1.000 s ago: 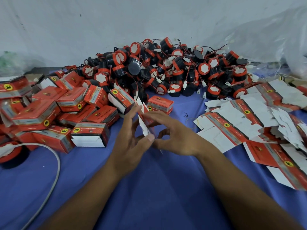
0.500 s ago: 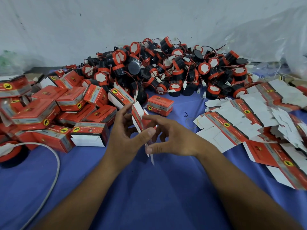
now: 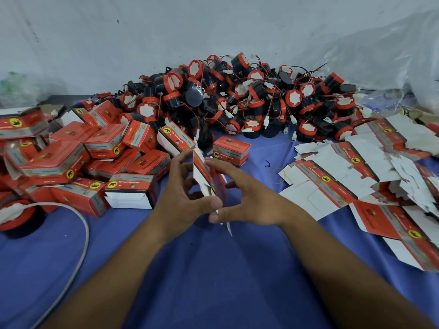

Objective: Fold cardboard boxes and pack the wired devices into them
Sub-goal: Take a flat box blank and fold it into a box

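Blue table [image 3: 213,276] is lying open below; left grip [image 3: 183,198] and right grip [image 3: 254,200] are pinching the box [image 3: 202,173] on edge between them.

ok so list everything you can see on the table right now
wired devices: big heap, black and red, back centre
folded boxes: many, red and grey, piled left
lone box: one, red and grey, centre, before the heap
flat box blanks: many, white and red, right
cloth: one, blue, covering the table
cable: one, grey, lower left
plastic sheet: one, clear, back right
half-folded box: one, red and white, between both hands
left hand: grips the half-folded box
right hand: holds its other side
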